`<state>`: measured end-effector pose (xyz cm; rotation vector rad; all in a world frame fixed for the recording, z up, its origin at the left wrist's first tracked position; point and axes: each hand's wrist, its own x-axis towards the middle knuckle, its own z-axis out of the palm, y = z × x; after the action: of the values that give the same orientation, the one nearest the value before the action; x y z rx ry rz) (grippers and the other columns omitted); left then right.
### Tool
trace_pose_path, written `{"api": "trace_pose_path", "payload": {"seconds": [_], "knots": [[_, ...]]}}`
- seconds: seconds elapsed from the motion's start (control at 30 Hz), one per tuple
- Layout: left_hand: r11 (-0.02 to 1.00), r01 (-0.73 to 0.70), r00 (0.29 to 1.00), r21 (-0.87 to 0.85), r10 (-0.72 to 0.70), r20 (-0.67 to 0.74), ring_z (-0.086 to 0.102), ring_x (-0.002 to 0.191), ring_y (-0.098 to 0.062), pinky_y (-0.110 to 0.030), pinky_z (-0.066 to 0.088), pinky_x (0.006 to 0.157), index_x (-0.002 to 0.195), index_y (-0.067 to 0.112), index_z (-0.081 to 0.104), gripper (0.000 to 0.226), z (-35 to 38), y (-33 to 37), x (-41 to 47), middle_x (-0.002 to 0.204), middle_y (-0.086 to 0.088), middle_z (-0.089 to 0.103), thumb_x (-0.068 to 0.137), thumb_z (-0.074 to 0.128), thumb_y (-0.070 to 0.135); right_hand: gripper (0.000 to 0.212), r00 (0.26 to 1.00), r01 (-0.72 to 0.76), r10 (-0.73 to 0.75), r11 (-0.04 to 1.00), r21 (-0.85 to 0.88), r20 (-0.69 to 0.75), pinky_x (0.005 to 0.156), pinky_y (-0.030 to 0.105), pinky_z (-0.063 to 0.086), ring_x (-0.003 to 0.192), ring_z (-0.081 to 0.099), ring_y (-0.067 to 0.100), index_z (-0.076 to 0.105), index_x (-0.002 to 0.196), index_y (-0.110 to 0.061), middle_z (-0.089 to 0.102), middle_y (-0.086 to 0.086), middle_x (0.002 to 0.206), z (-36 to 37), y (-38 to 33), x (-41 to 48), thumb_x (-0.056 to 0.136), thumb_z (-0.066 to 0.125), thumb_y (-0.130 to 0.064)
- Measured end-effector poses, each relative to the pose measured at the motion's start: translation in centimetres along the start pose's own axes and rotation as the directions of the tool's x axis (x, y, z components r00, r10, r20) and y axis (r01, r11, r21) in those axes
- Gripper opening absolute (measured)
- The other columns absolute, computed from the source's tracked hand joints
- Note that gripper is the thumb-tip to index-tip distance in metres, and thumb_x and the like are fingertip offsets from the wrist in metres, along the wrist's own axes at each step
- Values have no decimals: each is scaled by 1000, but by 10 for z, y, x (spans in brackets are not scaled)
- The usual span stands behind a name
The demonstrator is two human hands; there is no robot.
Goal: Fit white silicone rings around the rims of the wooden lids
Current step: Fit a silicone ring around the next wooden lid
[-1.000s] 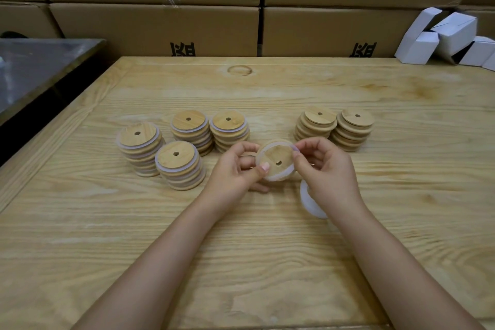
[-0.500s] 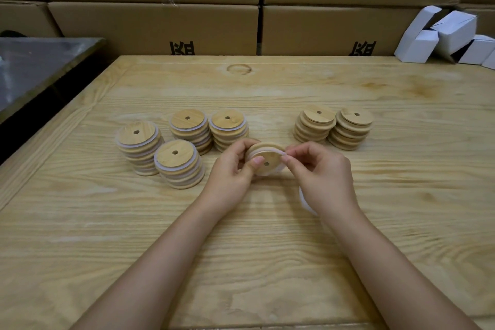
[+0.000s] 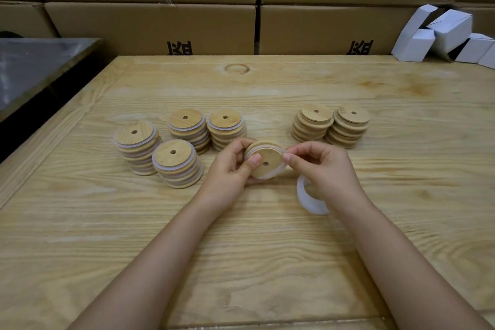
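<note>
Both hands meet mid-table; left hand (image 3: pixel 230 166) grips the wooden lid (image 3: pixel 266 161), thumb curled over its near face, other fingers curled behind; right hand (image 3: pixel 324 169) pinches the white silicone ring (image 3: pixel 272 175) at the lid's right rim, thumb and forefinger together on it; lid tilted, holed face toward the camera, held just above the table (image 3: pixel 267 249); ring shows along the lower rim, full seating cannot be told; loose white rings (image 3: pixel 310 201) lie piled on the table under the right palm, partly hidden by the wrist; left of the left fingers, four stacks of ringed lids (image 3: pixel 175 162); beyond the right fingertips, two stacks of bare lids (image 3: pixel 312 123); surface: pale wood, bold grain, a round mark (image 3: pixel 237 68) well beyond the fingers; room: printed cardboard cartons (image 3: pixel 150 27) stacked along the far edge; small white boxes (image 3: pixel 442 32) far right of the right fingers; grey metal surface (image 3: pixel 34 61) far left, across a dark gap
</note>
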<state>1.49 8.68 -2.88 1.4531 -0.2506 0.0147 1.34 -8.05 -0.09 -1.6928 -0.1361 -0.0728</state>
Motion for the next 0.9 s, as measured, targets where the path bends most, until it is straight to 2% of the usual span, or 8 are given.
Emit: {"api": "trace_pose_path", "payload": {"seconds": [0.13,0.27,0.33,0.47,0.57,0.73,0.8,0.9], "knots": [[1000,-26,999,-7,25,-24,68,79,-13,-33,59,67,101,15,50,15,0,0,0,82,-3,69,91,52,5,7,999,6,-9,996,-87,-40,49,7,39,53,55,-5,68,75,-20,67,-11,65,2,2,-1,79,74,-18],[999,-41,998,-28,40,-43,69,78,-15,-36,59,68,99,16,50,15,0,-1,-1,77,0,71,90,54,6,6,984,43,-84,967,-253,-155,75,26,52,74,64,3,68,75,-23,70,-9,75,8,4,-4,77,73,-22],[998,-54,998,-22,53,-44,69,77,-14,-35,59,67,98,17,50,14,1,0,-1,77,1,71,89,54,6,6,980,45,-101,953,-300,-171,78,30,53,75,64,2,68,74,-24,70,-10,75,11,3,-5,78,73,-23],[998,-52,996,-40,49,-73,69,72,-13,-29,58,60,95,15,50,15,1,1,-1,74,2,72,89,53,2,7,985,38,-86,955,-293,-153,80,39,54,76,67,10,68,74,-21,70,-6,74,12,1,-5,81,70,-19],[995,-34,994,-89,25,-102,69,68,-14,-31,58,56,94,13,49,12,0,3,-1,71,-1,71,89,53,2,8,989,41,-77,964,-261,-128,81,43,54,78,68,17,68,74,-20,71,-2,74,12,0,-3,82,69,-18],[990,6,994,-144,-22,-111,69,68,-21,-40,59,56,93,10,50,6,-2,6,-1,73,-4,71,89,52,6,11,997,42,-49,992,-118,-55,74,27,53,71,68,10,68,73,-14,70,-4,66,8,-3,-1,83,68,-9],[986,28,993,-161,-46,-108,69,68,-22,-39,59,55,93,9,51,4,-3,7,-1,74,-5,71,89,51,7,10,997,70,-74,987,-146,-19,70,21,50,69,65,7,68,74,-14,68,-5,66,5,-3,0,83,68,-10],[981,64,993,-180,-81,-86,70,65,-22,-37,58,53,92,8,50,3,-2,8,-2,73,-5,71,91,49,6,8,995,94,-85,975,-200,49,50,9,41,53,55,-3,68,77,-12,63,-12,63,0,-4,1,85,66,-12]]}}
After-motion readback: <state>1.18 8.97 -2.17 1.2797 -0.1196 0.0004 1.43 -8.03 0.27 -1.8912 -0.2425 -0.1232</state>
